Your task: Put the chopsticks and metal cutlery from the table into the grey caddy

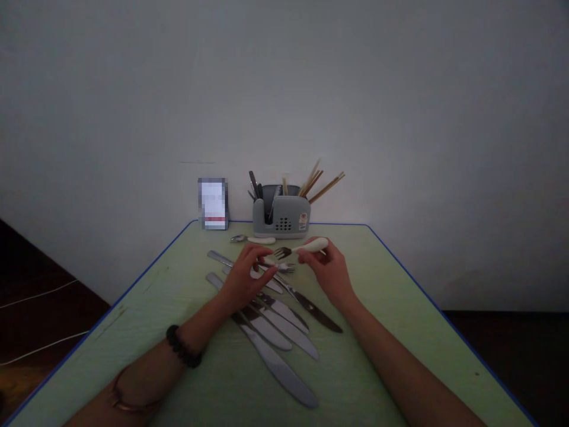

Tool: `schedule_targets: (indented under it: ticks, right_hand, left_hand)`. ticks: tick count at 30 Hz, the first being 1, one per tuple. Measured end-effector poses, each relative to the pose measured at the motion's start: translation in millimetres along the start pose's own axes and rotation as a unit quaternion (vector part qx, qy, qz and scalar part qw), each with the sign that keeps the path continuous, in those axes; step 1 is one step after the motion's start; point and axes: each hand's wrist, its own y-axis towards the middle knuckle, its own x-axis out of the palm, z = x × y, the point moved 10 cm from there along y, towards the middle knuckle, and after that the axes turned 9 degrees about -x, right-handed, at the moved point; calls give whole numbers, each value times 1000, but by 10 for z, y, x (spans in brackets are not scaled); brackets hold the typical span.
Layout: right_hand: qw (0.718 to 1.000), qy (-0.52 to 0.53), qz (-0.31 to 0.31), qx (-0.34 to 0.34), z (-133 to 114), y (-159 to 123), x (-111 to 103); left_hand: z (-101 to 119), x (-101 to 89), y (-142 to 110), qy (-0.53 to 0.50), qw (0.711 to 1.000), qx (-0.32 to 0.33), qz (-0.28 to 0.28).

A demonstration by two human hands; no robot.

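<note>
My right hand point(331, 270) is closed on a fork point(313, 245) with a white handle, held above the table with its tines to the left. My left hand point(246, 276) has its thumb and index finger apart, the index fingertip close to those tines. A second fork point(287, 268) with a pale handle sits by the left thumb, partly hidden by the fingers; it seems to lie on the table. Under and in front of my left hand are several metal table knives point(284, 373), fanned out with blades toward the lower right. A white-handled spoon point(260, 240) lies behind the hands.
A grey cutlery holder point(291, 216) with chopsticks point(326, 187) and dark-handled utensils stands at the back against the wall. Left of it a phone point(214, 204) with a blurred screen is propped upright. The green table point(377, 367) has a blue edge.
</note>
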Motion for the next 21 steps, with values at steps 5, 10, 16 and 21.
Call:
schedule_targets:
  ticks: [5,10,16,21]
  right_hand:
    - [977,192,9,90,149,-68,109]
    - [965,230,-20,124,200,-93,201]
    - [986,130,-48,90,22,-17,76]
    - [1000,4,-7,-1,-477,242,-67]
  left_hand:
    - [-96,27,-4,-6,1000,-16,2]
    - [-201,-14,33,-24,997,-78,-2]
    - [-267,-107,51,-10,993,-109,35]
    - [-301,-152,95,39,994,-84,49]
